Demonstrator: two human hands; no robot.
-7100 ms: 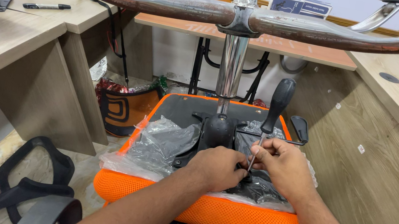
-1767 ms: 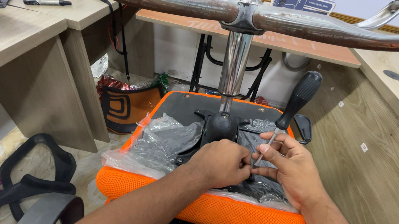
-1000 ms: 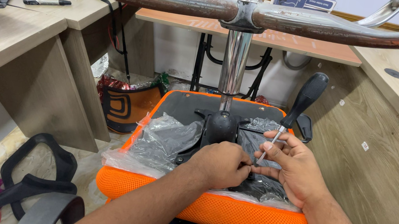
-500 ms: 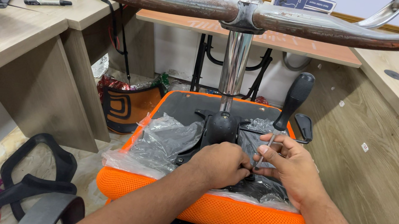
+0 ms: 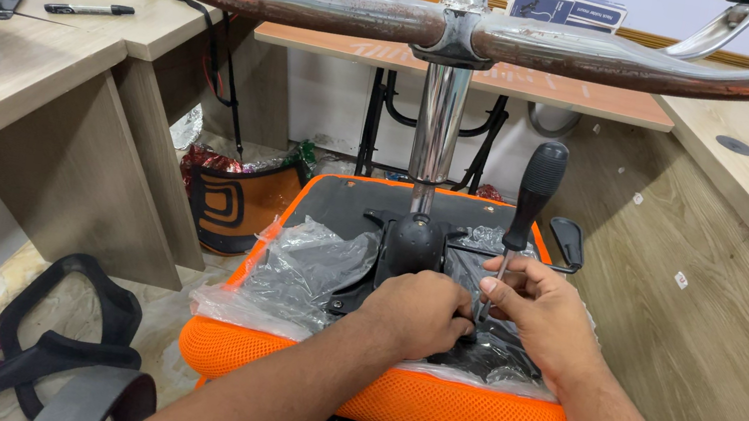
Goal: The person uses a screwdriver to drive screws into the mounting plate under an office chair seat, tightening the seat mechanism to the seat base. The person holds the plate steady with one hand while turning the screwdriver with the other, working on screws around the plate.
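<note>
The screwdriver (image 5: 523, 220) stands nearly upright just right of the chrome column (image 5: 437, 130), its black handle free in the air and its thin shaft running down to the black mechanism plate (image 5: 409, 247) bolted to the underside of the upturned orange seat (image 5: 384, 395). The right hand (image 5: 540, 309) pinches the shaft low down between thumb and fingers rather than gripping the handle; the left hand (image 5: 418, 311) is curled shut just beside it, knuckles up, pressing at the spot where the tip meets the plate, though I cannot tell whether it grasps a screw, a washer or only steadies the tip

To do this step well, in my judgement, the shaft should stay square to the plate so the tip seats fully before any turning force goes on, and the left fingers should hold the fastener still without getting under the blade. The loose clear plastic wrap (image 5: 303, 275) bunched on the left and near side of the plate is best kept out from under the tip, since it could catch or hide the hole

The tip itself and whatever it engages are hidden behind the left hand's fingers. The near part of the plate is covered by both hands and crumpled plastic. The chair base (image 5: 445, 30) overhead is cut off at both sides, and the black armrest part (image 5: 57, 350) on the floor at near left is only partly in view
</note>
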